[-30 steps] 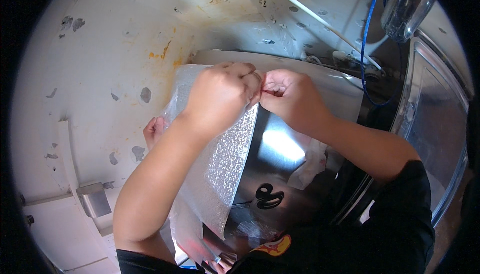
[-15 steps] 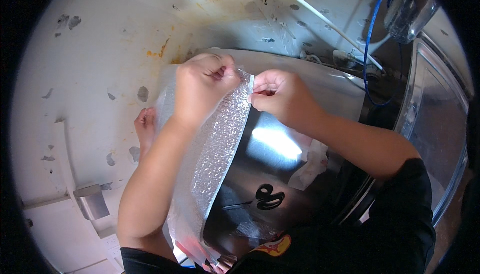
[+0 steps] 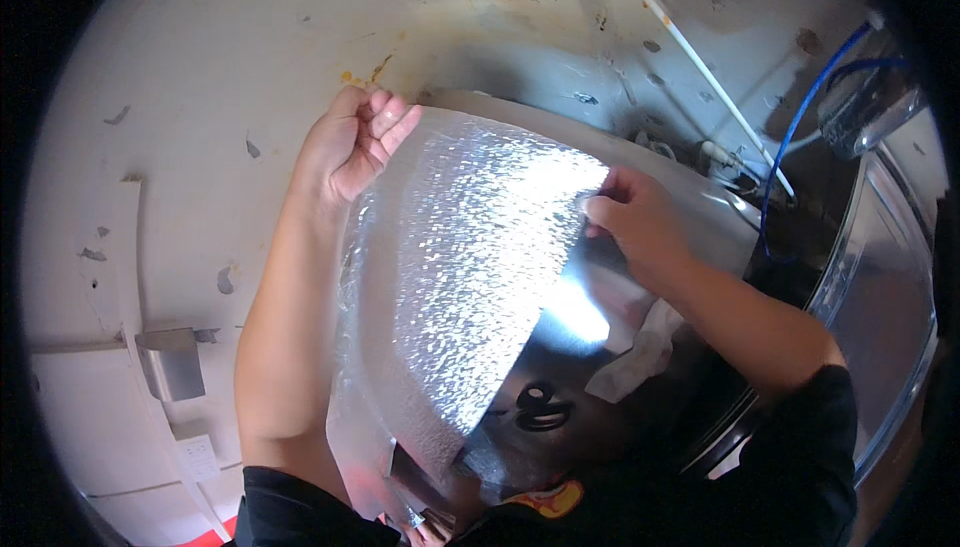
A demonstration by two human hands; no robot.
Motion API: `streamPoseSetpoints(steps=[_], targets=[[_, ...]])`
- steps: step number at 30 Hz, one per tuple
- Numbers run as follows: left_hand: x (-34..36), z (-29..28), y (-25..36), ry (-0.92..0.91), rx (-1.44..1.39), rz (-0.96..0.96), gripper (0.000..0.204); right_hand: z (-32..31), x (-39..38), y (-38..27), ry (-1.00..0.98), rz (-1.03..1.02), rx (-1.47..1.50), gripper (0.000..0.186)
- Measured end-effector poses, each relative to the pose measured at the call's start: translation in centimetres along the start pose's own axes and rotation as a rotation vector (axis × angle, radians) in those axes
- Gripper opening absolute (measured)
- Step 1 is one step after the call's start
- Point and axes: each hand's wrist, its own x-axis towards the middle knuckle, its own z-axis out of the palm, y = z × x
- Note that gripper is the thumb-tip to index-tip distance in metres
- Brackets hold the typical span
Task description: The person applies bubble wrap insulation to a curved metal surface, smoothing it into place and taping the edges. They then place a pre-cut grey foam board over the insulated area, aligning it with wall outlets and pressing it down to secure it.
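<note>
A silvery bubble-textured sheet [image 3: 480, 257] is spread between my hands, its surface glaring brightly towards the right edge. At its upper left corner my left hand [image 3: 360, 142] is closed, fingers curled on the edge. My right hand [image 3: 640, 222] pinches the upper right corner between thumb and fingers. Below the sheet's right edge lies a pair of scissors with black handles [image 3: 542, 407] on a dark, shiny surface; its blades are hidden. A crumpled white piece of paper or film [image 3: 640, 352] lies nearer my right forearm.
A white rod [image 3: 700, 67] leans across the upper right, near a blue cord [image 3: 790, 127] and a shiny metal cylinder [image 3: 868, 97]. A framed clear panel [image 3: 880, 287] stands at the right. On the left, a metal box [image 3: 172, 363] is fixed to the stained pale wall.
My hands have moved apart, left hand leftward and right hand rightward, so the sheet is opened wide. The hand seen beyond my left forearm before is out of sight.
</note>
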Motion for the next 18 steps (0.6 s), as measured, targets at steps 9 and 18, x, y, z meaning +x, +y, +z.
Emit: streamPoseSetpoints(steps=[9,18], targets=[[-0.9,-3.5,1.0,-0.175,2.225,0.578,0.057,-0.5,-0.3,-0.4,0.06,0.089,0.046,0.02],[0.4,-5.7,-0.3,-0.114,1.523,-0.05,0.033,-1.2,-0.4,-0.2,0.035,0.118,-0.018,0.032]])
